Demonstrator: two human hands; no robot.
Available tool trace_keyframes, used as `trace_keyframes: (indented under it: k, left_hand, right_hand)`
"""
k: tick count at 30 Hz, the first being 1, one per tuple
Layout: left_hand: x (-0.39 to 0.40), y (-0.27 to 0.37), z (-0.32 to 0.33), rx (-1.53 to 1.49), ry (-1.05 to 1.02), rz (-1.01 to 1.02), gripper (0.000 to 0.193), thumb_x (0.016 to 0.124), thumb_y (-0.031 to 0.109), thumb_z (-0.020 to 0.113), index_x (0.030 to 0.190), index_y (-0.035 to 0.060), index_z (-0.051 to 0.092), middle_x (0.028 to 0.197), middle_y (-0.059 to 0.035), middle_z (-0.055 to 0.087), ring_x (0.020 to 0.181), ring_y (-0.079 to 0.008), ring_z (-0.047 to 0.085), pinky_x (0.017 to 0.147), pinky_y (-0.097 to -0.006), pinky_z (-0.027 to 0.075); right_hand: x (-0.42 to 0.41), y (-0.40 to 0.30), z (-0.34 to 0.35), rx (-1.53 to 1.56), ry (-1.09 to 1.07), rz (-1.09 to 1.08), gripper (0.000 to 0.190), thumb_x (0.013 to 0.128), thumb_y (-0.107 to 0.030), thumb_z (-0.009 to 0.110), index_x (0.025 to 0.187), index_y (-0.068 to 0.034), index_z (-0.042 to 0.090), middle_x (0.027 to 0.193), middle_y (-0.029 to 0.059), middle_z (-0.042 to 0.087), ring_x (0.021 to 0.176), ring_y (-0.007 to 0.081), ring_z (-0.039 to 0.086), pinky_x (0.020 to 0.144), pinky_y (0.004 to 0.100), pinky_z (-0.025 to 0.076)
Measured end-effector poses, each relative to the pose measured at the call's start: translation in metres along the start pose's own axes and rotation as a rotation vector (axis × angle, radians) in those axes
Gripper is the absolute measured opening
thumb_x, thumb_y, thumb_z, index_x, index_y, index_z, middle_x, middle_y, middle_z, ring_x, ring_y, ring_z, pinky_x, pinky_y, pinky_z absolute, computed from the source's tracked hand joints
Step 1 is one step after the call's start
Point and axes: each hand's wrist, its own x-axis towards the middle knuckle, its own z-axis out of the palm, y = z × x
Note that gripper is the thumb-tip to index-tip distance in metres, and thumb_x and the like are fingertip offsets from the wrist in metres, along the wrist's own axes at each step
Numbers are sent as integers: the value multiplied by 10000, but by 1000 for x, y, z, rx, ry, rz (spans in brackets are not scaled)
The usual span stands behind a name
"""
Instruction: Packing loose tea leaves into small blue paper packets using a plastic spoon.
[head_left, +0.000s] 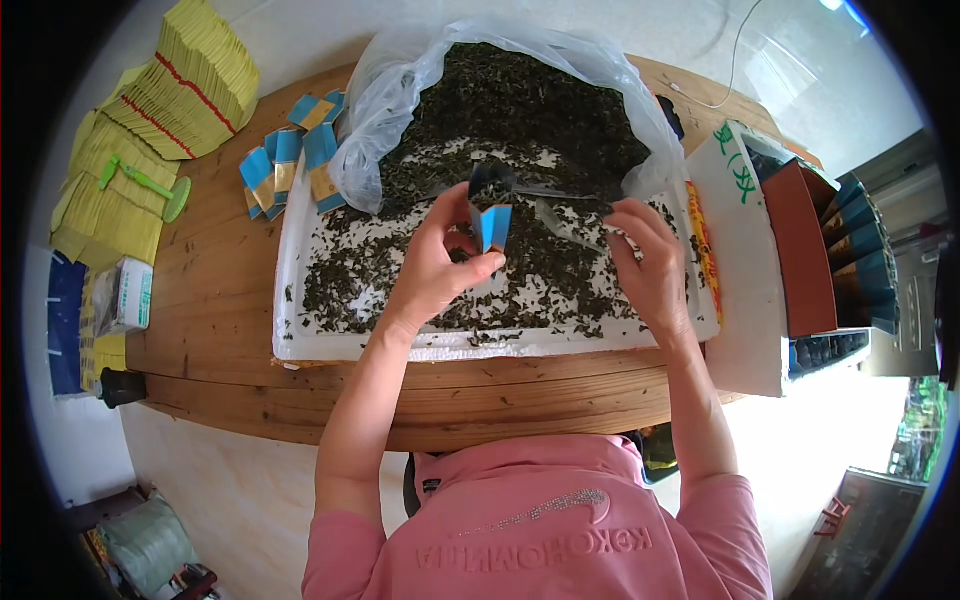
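Observation:
My left hand (439, 259) grips a small blue-and-gold foil pouch (493, 225) upright between thumb and fingers. The pouch's mouth is open, and dark dried leaves show inside it. To its right, my right hand (651, 255) hovers over the tray with fingers curled. Dark bits show at its fingertips, but whether it pinches them is unclear. A translucent plastic strip or scoop (566, 227) lies just left of these fingers. Both hands are above a white foam tray (287, 300) strewn with dried leaves (349, 274). A clear plastic bag (367, 142) opens toward me, full of leaves (517, 97).
Several blue-and-gold pouches (259, 176) lie left of the tray on the wooden table (217, 277). Yellow packets (195, 82) and a green plastic tool (146, 181) are farther left. At right stand a white foam box (739, 277) and a brown box (799, 255).

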Motion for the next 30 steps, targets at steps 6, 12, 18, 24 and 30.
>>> trace_keyframes:
  k: [6,12,18,24,30]
  left_hand:
    - [10,-4,45,552,267,196,626,712,90,773,1264,40,482,1233,-137,514,1029,-282,563,844,-369,495]
    - [16,-15,72,768,330,375,689,672,129,823,1261,37,478,1246,-154,523,1120,-345,530,902,-412,483]
    - [10,-16,66,689,208,369,791,673,219,851,1336,38,457,1244,-161,527,1142,-324,510,969,-412,420]
    - [7,-21,57,640,179,316,651,793,109,763,1362,43,452,1204,-125,551,1099,-258,528,918,-361,428]
    - [6,-21,59,638,106,325,448,833,71,708,1251,40,552,1155,-94,613,1006,-216,575,840,-325,450]
  right_hand:
    - [39,-70,-13,166,21,-6,163,824,-33,705,985,-17,687,693,105,640,585,168,601,553,269,468]
    - [44,-60,4,85,-11,133,116,822,-121,719,891,-32,691,602,102,606,497,156,563,517,284,455]
    - [50,-50,-46,156,-58,246,107,841,-104,708,893,-12,691,623,53,613,566,86,551,532,259,447]
    - [45,-35,-158,209,154,276,123,847,-51,697,960,-3,701,788,23,669,693,69,612,605,211,498]
    - [12,-9,-284,-42,365,385,126,892,-67,662,998,-9,700,773,54,683,633,91,623,588,222,506]
